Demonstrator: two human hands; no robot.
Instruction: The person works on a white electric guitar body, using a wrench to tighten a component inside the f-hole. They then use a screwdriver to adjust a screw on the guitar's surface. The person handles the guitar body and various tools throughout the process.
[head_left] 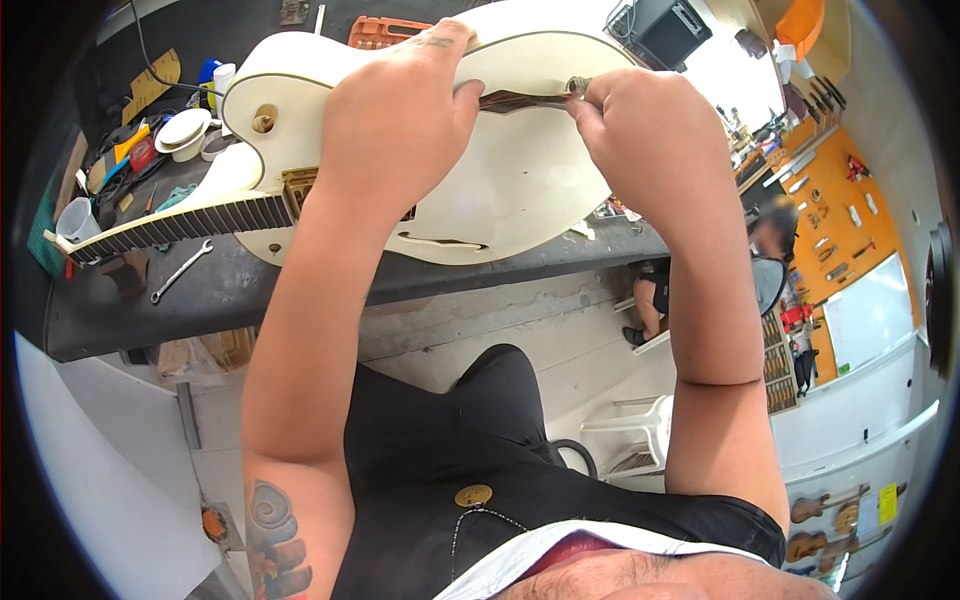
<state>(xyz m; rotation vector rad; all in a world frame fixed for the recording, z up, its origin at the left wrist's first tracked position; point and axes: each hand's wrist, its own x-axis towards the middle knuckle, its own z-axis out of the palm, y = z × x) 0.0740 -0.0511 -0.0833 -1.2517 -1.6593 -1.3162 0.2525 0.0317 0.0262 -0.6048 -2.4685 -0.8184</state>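
Both hands at guitar body (520, 170) rim: left hand (395, 120) clasps edge, right hand (640, 130) pinches metal fitting (577, 86).

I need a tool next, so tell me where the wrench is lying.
In the head view, the wrench lies flat on the dark workbench at the person's left, just below the guitar neck and well left of the left hand.
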